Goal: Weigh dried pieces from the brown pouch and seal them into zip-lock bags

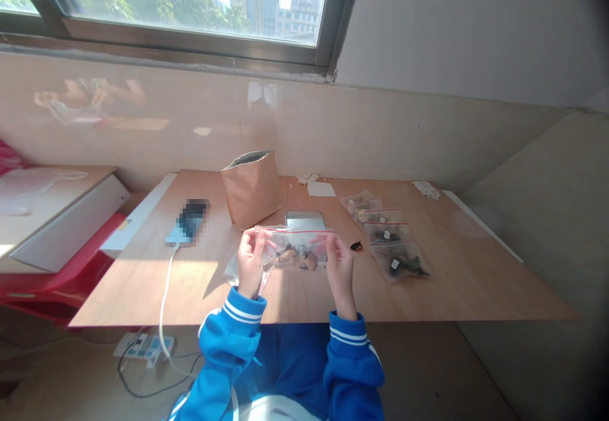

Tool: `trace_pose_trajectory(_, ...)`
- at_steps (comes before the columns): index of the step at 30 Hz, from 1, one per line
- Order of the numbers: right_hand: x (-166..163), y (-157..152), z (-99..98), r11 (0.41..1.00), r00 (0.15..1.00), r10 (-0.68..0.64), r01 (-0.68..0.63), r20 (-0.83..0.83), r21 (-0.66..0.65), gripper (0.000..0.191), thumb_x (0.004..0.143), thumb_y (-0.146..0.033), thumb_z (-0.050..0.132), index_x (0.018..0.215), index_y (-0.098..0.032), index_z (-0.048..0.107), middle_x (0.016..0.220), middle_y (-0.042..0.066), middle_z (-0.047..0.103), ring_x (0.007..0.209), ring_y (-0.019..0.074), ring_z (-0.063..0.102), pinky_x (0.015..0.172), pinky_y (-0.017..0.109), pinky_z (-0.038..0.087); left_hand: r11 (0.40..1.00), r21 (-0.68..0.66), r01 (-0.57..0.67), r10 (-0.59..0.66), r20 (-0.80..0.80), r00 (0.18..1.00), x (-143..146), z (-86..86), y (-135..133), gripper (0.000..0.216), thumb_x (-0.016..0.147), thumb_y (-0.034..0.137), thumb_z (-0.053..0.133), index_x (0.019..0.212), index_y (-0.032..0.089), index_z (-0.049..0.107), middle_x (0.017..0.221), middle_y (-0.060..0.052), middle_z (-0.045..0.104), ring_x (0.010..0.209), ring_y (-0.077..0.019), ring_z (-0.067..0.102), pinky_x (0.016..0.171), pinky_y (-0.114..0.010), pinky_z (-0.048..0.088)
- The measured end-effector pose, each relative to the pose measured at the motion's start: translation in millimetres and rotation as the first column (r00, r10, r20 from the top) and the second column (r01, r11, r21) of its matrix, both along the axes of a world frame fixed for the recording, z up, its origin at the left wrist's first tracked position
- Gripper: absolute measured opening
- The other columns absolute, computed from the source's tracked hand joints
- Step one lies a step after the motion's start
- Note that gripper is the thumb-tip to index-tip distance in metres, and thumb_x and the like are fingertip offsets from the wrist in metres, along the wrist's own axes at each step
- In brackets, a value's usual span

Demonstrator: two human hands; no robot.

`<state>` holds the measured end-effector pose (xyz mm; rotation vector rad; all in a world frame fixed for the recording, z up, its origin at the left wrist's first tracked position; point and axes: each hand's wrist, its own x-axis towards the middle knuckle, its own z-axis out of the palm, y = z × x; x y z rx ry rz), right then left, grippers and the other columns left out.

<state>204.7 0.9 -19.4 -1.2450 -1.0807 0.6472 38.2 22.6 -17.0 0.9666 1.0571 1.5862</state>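
I hold a clear zip bag (297,250) with a red seal strip and brown pieces inside, stretched between both hands above the wooden table (476,281). My left hand (250,262) pinches the bag's left top corner. My right hand (339,265) pinches its right top corner. Both sleeves are blue with white stripes. More clear plastic (233,272) lies under the bag at my left hand.
An open brown paper pouch (252,186) stands behind the bag, beside a small silver scale (305,219). Several filled zip bags (387,237) lie in a row to the right. A phone (188,221) on a white cable lies left. A power strip (143,347) sits on the floor.
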Motion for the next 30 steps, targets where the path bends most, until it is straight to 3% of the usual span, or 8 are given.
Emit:
trace_pose_trajectory(4, -2.4, -1.7, 3.2, 1.000, 1.000, 0.015, -0.015, -0.025, -0.009, 0.032, 0.083, -0.050, 0.060, 0.081, -0.019, 0.065, 0.080, 0.006, 0.072, 0.065, 0.0171, 0.063, 0.061, 0.030, 0.051, 0.999, -0.041, 0.026, -0.024, 0.044, 0.999, -0.4, 3.0, -4.4, 0.032, 0.078, 0.047, 0.067, 0.088, 0.017, 0.059, 0.081, -0.001, 0.065, 0.064, -0.0101, 0.062, 0.061, -0.020, 0.048)
trace_pose_trajectory(9, -2.4, -2.7, 0.2, 1.000, 0.996, -0.018, 0.017, -0.087, -0.011, 0.028, 0.080, -0.046, 0.064, 0.077, -0.018, 0.065, 0.078, 0.006, 0.072, 0.071, 0.0189, 0.065, 0.068, 0.032, 0.052, 0.999, -0.012, 0.047, -0.048, -0.052, 0.998, -5.8, 9.1, -9.3, 0.027, 0.075, 0.042, 0.071, 0.081, 0.016, 0.063, 0.075, -0.001, 0.065, 0.068, -0.0119, 0.062, 0.067, -0.021, 0.048)
trace_pose_trajectory(15, -2.1, -2.4, -4.9, 0.995, 0.988, -0.095, 0.095, -0.119, -0.007, 0.027, 0.078, -0.044, 0.068, 0.078, -0.017, 0.065, 0.077, 0.006, 0.072, 0.076, 0.0198, 0.066, 0.076, 0.035, 0.051, 1.000, -0.009, 0.007, -0.009, -0.158, 0.987, -7.5, 2.2, -8.8, 0.027, 0.078, 0.042, 0.067, 0.088, 0.018, 0.060, 0.066, 0.001, 0.062, 0.067, -0.0124, 0.060, 0.066, -0.021, 0.045)
trace_pose_trajectory(19, -5.7, -1.6, -3.7, 1.000, 0.967, -0.020, 0.020, -0.252, -0.004, 0.029, 0.078, -0.046, 0.067, 0.077, -0.017, 0.063, 0.076, 0.005, 0.071, 0.076, 0.0197, 0.066, 0.075, 0.034, 0.052, 0.999, 0.030, 0.014, -0.011, -0.104, 0.994, -5.9, -2.3, -8.2, 0.024, 0.081, 0.041, 0.064, 0.088, 0.018, 0.059, 0.068, 0.002, 0.060, 0.068, -0.0111, 0.059, 0.071, -0.021, 0.046)
trace_pose_trajectory(24, -8.1, 0.0, -11.6, 0.988, 0.930, 0.149, -0.155, -0.337, 0.010, 0.036, 0.077, -0.044, 0.069, 0.102, -0.019, 0.063, 0.089, 0.004, 0.071, 0.079, 0.0184, 0.067, 0.070, 0.031, 0.053, 0.995, 0.076, 0.057, -0.053, -0.053, 0.997, -6.5, -10.0, -5.2, 0.026, 0.076, 0.039, 0.070, 0.086, 0.016, 0.066, 0.087, -0.003, 0.064, 0.077, -0.0133, 0.060, 0.071, -0.022, 0.048)
trace_pose_trajectory(30, -6.7, -0.2, -19.6, 0.990, 0.957, 0.110, -0.129, -0.268, -0.056, 0.028, 0.077, -0.044, 0.070, 0.086, -0.018, 0.069, 0.083, 0.005, 0.073, 0.079, 0.0202, 0.068, 0.071, 0.032, 0.054, 0.992, 0.086, 0.090, -0.081, -0.109, 0.991, -11.4, -9.9, -2.4, 0.022, 0.074, 0.036, 0.072, 0.077, 0.015, 0.069, 0.082, -0.004, 0.066, 0.078, -0.0151, 0.062, 0.071, -0.024, 0.049)
